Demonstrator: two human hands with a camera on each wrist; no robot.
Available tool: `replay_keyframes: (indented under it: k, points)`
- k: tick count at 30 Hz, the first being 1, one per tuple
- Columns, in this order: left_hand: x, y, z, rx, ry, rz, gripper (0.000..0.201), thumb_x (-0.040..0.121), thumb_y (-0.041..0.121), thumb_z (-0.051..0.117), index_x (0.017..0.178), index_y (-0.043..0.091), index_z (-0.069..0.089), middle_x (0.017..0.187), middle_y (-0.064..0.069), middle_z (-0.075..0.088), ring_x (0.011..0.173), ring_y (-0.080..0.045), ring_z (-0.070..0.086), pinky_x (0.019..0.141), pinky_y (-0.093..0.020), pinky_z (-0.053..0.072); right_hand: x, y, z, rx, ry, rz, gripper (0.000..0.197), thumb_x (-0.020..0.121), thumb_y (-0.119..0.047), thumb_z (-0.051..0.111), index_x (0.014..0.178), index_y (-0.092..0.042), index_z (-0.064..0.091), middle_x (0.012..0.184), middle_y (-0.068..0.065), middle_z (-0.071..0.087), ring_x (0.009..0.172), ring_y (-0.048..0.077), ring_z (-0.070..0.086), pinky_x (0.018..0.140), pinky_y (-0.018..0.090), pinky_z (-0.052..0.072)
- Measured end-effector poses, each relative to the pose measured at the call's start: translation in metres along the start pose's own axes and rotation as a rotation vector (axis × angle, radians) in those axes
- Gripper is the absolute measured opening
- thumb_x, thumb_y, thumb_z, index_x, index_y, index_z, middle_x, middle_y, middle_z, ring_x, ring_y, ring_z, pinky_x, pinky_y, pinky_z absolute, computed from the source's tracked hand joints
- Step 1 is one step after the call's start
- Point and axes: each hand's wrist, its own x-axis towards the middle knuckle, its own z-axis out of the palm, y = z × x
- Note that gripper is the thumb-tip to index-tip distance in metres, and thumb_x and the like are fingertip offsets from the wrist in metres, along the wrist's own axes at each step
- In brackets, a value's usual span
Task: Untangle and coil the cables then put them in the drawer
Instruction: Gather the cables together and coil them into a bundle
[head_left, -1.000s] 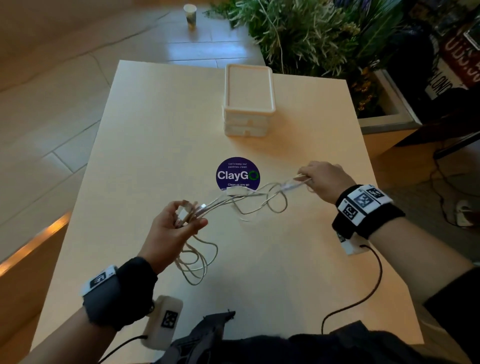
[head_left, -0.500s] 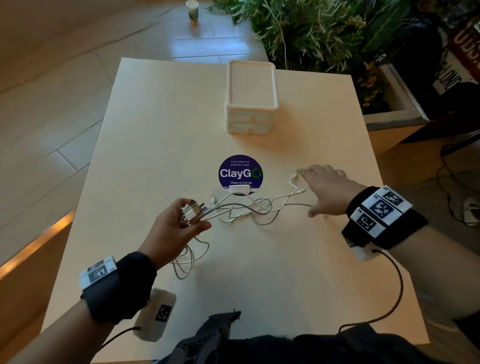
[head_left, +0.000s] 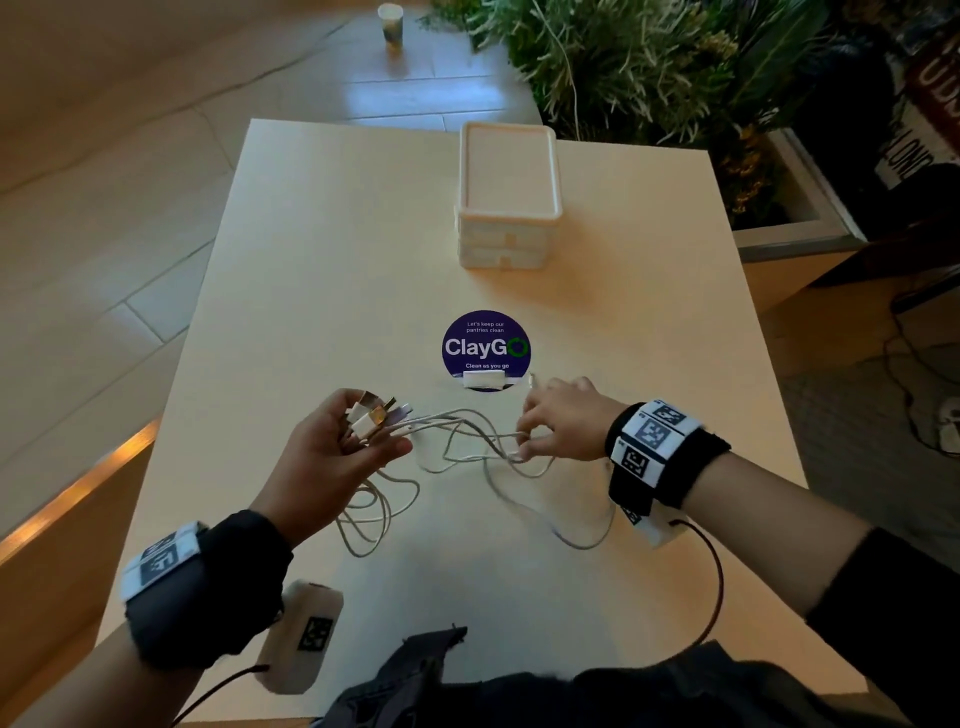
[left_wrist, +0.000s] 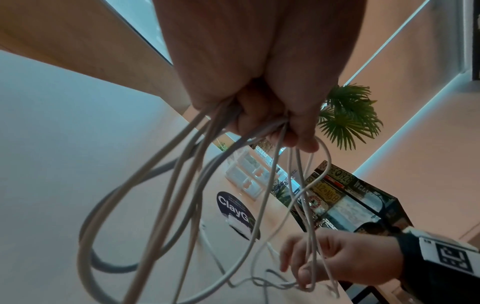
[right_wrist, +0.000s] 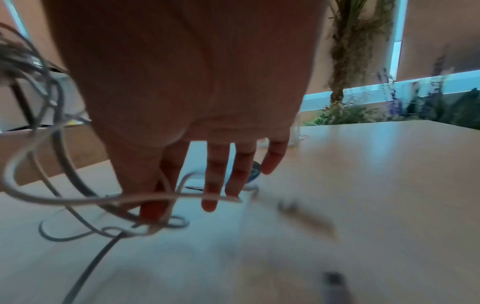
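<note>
A person stands over a pale wooden surface (head_left: 322, 291), both wrists wearing black bands with printed markers. The left hand (head_left: 332, 457) is raised just above the surface, palm up, fingers curled round a bundle of white cables (head_left: 467, 436) so that several plug ends (head_left: 376, 410) stick out above the fingers. From that grip, loops of cable hang down and pool on the surface below the hand, while other strands stretch across to the right hand (head_left: 563, 426). The right hand reaches into the tangle with thumb and index finger pinching a strand; its other fingers (right_wrist: 211, 181) are spread and nearly straight. A round purple sticker (head_left: 485, 340) reading "ClayGo" lies just beyond the hands, with a small white block (head_left: 484, 379) at its near edge. Farther back sits a small white drawer unit (head_left: 506, 197), its drawers closed. Leafy plants (head_left: 649, 62) stand behind the surface's far right corner.
</note>
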Motion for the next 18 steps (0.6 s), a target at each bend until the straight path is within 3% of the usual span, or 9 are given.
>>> replay_keyframes:
  k: [3, 5, 7, 12, 15, 18]
  points:
    - [-0.004, -0.003, -0.011, 0.039, -0.023, 0.003, 0.028, 0.074, -0.005, 0.072, 0.091, 0.008, 0.054, 0.082, 0.022, 0.074, 0.075, 0.004, 0.067, 0.06, -0.014, 0.047, 0.001, 0.016, 0.001, 0.161, 0.107, 0.115, 0.026, 0.089, -0.048, 0.052, 0.099, -0.029, 0.067, 0.101, -0.001, 0.058, 0.105, 0.02, 0.049, 0.09, 0.041, 0.034]
    - [-0.011, -0.004, -0.011, 0.087, -0.055, 0.019, 0.025, 0.075, -0.006, 0.071, 0.091, 0.003, 0.054, 0.067, 0.025, 0.07, 0.056, 0.007, 0.058, 0.05, -0.009, 0.041, 0.0, 0.026, -0.003, 0.274, 0.153, 0.163, 0.024, 0.089, -0.044, 0.054, 0.095, -0.025, 0.067, 0.091, -0.002, 0.058, 0.094, 0.02, 0.054, 0.085, 0.039, 0.041]
    - [-0.016, -0.006, -0.011, 0.121, -0.055, 0.042, 0.021, 0.076, -0.005, 0.071, 0.088, 0.003, 0.056, 0.055, 0.022, 0.062, 0.044, 0.002, 0.046, 0.045, -0.008, 0.034, 0.0, 0.031, -0.006, 0.343, 0.188, 0.2, 0.022, 0.089, -0.042, 0.055, 0.094, -0.024, 0.066, 0.087, -0.001, 0.06, 0.085, 0.02, 0.056, 0.08, 0.039, 0.045]
    - [-0.018, -0.014, -0.022, 0.08, -0.01, 0.064, 0.017, 0.073, 0.014, 0.076, 0.083, 0.014, 0.062, 0.061, 0.001, 0.051, 0.054, -0.011, 0.038, 0.048, -0.021, 0.033, 0.001, 0.03, -0.005, 0.467, 0.248, 0.223, 0.02, 0.091, -0.036, 0.052, 0.085, -0.018, 0.058, 0.077, 0.004, 0.066, 0.069, 0.019, 0.063, 0.067, 0.033, 0.048]
    - [-0.016, -0.02, -0.027, 0.088, 0.015, 0.054, 0.018, 0.078, 0.001, 0.073, 0.083, 0.014, 0.062, 0.056, 0.012, 0.05, 0.054, -0.006, 0.038, 0.049, -0.015, 0.032, -0.003, 0.027, -0.01, 0.727, 0.273, 0.17, 0.023, 0.091, -0.037, 0.056, 0.083, -0.015, 0.061, 0.065, 0.0, 0.064, 0.06, 0.012, 0.056, 0.061, 0.028, 0.043]
    - [-0.015, -0.027, -0.034, 0.071, 0.024, 0.044, 0.017, 0.077, 0.003, 0.074, 0.087, 0.007, 0.062, 0.057, 0.012, 0.048, 0.054, -0.003, 0.038, 0.05, -0.013, 0.033, -0.011, 0.034, -0.019, 1.034, 0.206, 0.103, 0.008, 0.087, -0.023, 0.064, 0.084, -0.015, 0.065, 0.071, -0.001, 0.061, 0.063, 0.01, 0.051, 0.063, 0.023, 0.04]
